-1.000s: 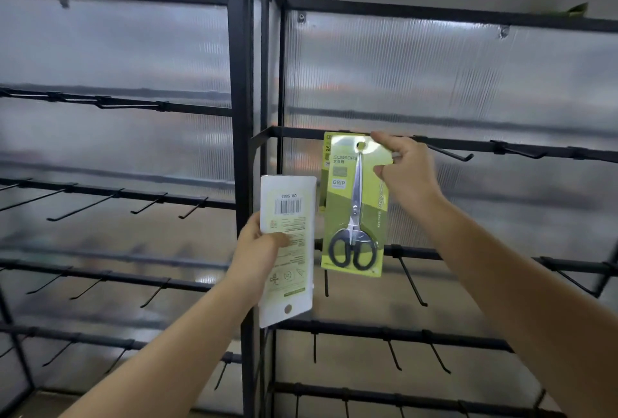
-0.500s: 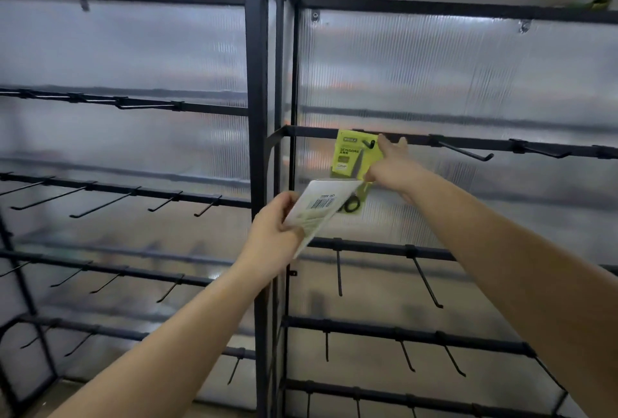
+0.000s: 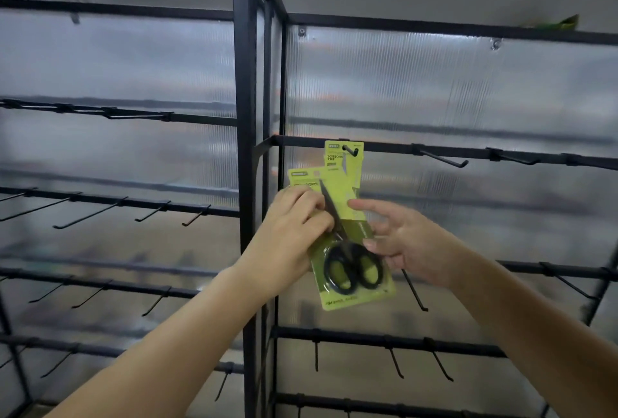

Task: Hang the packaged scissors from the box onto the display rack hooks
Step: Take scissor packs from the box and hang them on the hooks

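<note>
I hold a scissors pack (image 3: 351, 257) in front of the rack (image 3: 259, 183), tilted, its top leaning left and its black handles low on the right. My left hand (image 3: 289, 233) grips the pack's left edge, fingers curled over the front near the blade. My right hand (image 3: 401, 240) is loose and spread at the pack's right edge, thumb touching the card but not clamping it. Behind, a hung pack (image 3: 344, 158) already sits on the first hook (image 3: 351, 151) of the upper right bar.

To do this well, I judge I should take the pack by its top corner with the right hand, turn it upright and bring its hang hole level with a hook tip. I cannot make out the hole on the held pack from here. The free hook (image 3: 443, 159) just right of the hung pack looks the natural target. I should slide the card straight along the wire without bending it.
</note>
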Available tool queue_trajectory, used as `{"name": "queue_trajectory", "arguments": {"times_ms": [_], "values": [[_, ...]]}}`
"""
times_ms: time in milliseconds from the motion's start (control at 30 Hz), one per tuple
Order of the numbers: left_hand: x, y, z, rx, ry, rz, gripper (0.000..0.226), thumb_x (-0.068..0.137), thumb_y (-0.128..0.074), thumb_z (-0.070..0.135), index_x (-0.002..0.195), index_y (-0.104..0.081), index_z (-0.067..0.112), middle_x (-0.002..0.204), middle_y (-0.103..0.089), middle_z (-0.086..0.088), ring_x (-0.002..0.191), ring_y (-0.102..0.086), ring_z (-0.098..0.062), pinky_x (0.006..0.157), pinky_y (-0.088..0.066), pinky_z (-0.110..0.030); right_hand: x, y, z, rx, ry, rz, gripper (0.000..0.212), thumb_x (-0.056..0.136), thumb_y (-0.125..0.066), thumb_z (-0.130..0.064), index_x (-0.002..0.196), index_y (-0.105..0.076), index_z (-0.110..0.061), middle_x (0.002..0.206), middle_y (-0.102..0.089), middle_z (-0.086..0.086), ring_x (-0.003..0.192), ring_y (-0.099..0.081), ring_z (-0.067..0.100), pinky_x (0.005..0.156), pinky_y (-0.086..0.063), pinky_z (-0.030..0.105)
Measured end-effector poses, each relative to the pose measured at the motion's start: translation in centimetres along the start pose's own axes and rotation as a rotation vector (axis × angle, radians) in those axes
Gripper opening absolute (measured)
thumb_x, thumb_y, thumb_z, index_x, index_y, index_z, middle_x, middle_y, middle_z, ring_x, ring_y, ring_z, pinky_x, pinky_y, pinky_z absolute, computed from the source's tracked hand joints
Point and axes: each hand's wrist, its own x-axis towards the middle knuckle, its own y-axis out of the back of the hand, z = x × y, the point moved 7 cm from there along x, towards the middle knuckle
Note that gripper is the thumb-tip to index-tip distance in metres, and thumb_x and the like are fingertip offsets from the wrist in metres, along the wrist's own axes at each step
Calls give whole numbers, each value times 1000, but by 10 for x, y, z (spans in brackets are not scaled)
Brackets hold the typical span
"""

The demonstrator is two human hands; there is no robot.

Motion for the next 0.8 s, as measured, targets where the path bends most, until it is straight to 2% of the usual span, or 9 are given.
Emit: {"name": "queue_trajectory", "arguments": {"times_ms": [100,200,300,400,467,533,600,700,800], "values": [[1,-6,-8,161,-13,-120,40,48,-75,-6,87,-69,3,99,-65,-16,106,-49,-31,91,-45,-49,-18,7,-10,-433,300,270,70,84,-53,14,128,-42,-39,131,-52,-10,118,-54,8,88,-46,8],[0,-10,-13,221,37,-221,53,44,-81,-8,95,-70,4,100,-67,-13,101,-63,-34,88,-49,-48,-23,19,-16,-472,351,441,69,86,-51,13,140,-37,-28,147,-38,-3,121,-51,26,96,-46,30],[0,-16,-16,173,83,-258,48,58,-74,-11,104,-68,2,104,-66,-14,104,-60,-36,90,-48,-46,-17,26,-12,-626,229,510,68,89,-52,6,144,-31,-27,150,-34,0,122,-46,40,98,-42,42],[-2,-25,-18,138,101,-320,45,77,-60,-4,121,-60,7,119,-58,-9,118,-48,-29,100,-38,-39,-11,23,-6,-658,162,508,68,91,-53,1,145,-27,-30,147,-39,0,115,-51,41,93,-45,47],[-2,-31,-19,112,106,-351,47,84,-53,2,129,-53,13,127,-52,-3,124,-39,-21,104,-31,-32,-4,25,-5,-608,137,536,69,89,-52,1,145,-28,-31,138,-50,1,97,-63,30,83,-51,44],[-1,-33,-19,104,109,-367,47,87,-50,6,132,-49,17,129,-49,1,125,-36,-17,105,-28,-28,10,29,-7,-605,84,556,71,89,-51,1,146,-26,-31,135,-50,2,69,-57,13,60,-51,32],[5,-32,-20,102,113,-376,46,88,-50,9,133,-47,19,130,-48,3,125,-36,-15,104,-28,-27,31,32,-13,-643,31,564,70,89,-49,2,147,-23,-27,144,-41,5,55,-48,3,47,-42,18],[21,-31,-25,98,158,-394,42,90,-50,12,131,-48,19,130,-50,2,124,-38,-16,104,-33,-29,62,36,-27,-710,-92,543,62,89,-47,-1,146,-30,-19,144,-41,10,74,-54,10,54,-42,20],[38,-33,-32,109,217,-423,39,90,-49,13,129,-50,17,128,-52,-1,121,-41,-19,100,-39,-34,77,40,-44,-865,-222,546,32,90,-47,-10,122,-52,-8,118,-59,13,82,-53,21,61,-40,25]]}}
